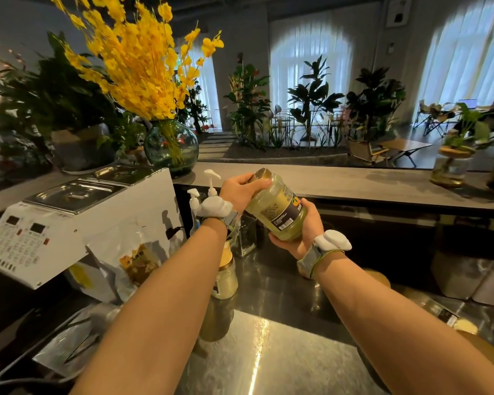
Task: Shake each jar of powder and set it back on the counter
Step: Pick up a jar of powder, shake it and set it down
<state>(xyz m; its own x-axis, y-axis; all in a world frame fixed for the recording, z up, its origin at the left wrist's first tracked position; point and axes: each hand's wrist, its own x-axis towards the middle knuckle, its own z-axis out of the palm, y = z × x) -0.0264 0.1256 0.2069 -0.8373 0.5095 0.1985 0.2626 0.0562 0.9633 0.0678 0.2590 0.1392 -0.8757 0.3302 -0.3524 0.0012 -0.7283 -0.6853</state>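
Note:
I hold a clear jar of pale yellow-green powder [277, 208] tilted on its side above the steel counter [283, 352]. It has a gold lid and a dark label. My left hand [241, 189] grips the lid end at the upper left. My right hand [304, 230] cups the jar's base from below. Another jar of pale powder [226, 276] with a gold lid stands on the counter, partly hidden behind my left forearm. A further gold-lidded jar [451, 319] lies at the right edge, mostly hidden by my right arm.
A white machine with steel lids [69, 220] sits at the left, with foil pouches [126, 260] in front. Pump bottles [208, 189] stand behind my left wrist. A glass vase of yellow flowers [170, 146] and plant jars [451, 166] rest on the raised grey ledge.

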